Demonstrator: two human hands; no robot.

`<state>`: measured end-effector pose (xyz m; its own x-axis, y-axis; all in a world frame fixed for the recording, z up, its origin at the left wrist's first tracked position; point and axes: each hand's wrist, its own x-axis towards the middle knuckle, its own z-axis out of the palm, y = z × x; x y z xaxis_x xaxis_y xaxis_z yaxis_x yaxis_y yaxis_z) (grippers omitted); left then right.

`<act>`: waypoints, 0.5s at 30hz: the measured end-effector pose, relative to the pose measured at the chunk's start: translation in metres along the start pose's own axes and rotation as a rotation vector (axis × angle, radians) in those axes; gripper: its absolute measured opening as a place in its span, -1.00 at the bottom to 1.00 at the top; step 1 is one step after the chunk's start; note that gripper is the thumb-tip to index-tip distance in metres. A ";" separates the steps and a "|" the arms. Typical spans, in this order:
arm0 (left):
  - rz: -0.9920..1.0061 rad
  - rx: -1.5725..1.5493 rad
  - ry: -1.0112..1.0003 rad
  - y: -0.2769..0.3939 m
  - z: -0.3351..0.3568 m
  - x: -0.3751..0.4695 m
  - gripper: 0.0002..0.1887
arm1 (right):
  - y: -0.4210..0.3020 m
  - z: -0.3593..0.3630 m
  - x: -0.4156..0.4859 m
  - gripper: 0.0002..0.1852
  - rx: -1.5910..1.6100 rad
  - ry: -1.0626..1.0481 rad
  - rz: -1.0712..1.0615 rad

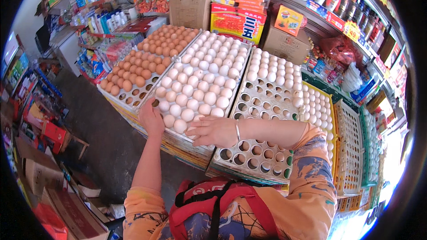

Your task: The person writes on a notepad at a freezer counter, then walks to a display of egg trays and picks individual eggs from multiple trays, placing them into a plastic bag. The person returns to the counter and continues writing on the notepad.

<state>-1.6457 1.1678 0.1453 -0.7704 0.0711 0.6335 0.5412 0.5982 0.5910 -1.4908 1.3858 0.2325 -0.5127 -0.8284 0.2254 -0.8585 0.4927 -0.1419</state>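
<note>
Pale eggs (187,90) fill most of the middle egg tray (230,115), which tops a tall stack. At the tray's left front corner rests my left hand (152,116), fingertips beside an uncovered hole; whether it holds an egg is hidden. My right hand (211,131), with a bangle at the wrist, lies palm down over eggs at the front right, fingers spread; what is under the palm is hidden. To the left, brown eggs (133,70) sit in another tray. The tray on the right (255,106) has pale eggs at its back and bare holes nearer me, partly under my right forearm.
More trays of pale eggs (317,106) stand at the right, by an upright-edged plastic crate (347,146). Behind are cardboard boxes (189,11) and a shelf of bottles (337,0). Cardboard cartons (43,173) and a small stool (78,143) are on the left floor.
</note>
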 end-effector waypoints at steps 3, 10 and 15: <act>-0.016 -0.016 -0.009 -0.002 -0.001 0.000 -0.64 | 0.004 -0.003 -0.021 -0.42 0.005 0.130 0.099; -0.004 -0.060 -0.012 -0.002 -0.001 0.001 -0.62 | 0.034 -0.064 -0.171 -0.66 -0.474 0.138 1.183; 0.050 -0.165 0.090 -0.005 0.003 -0.001 -0.62 | 0.019 -0.080 -0.265 -0.73 -0.496 -0.206 1.692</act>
<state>-1.6485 1.1676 0.1398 -0.7117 0.0216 0.7022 0.6319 0.4564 0.6264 -1.3719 1.6356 0.2471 -0.7801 0.6246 0.0367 0.6164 0.7570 0.2169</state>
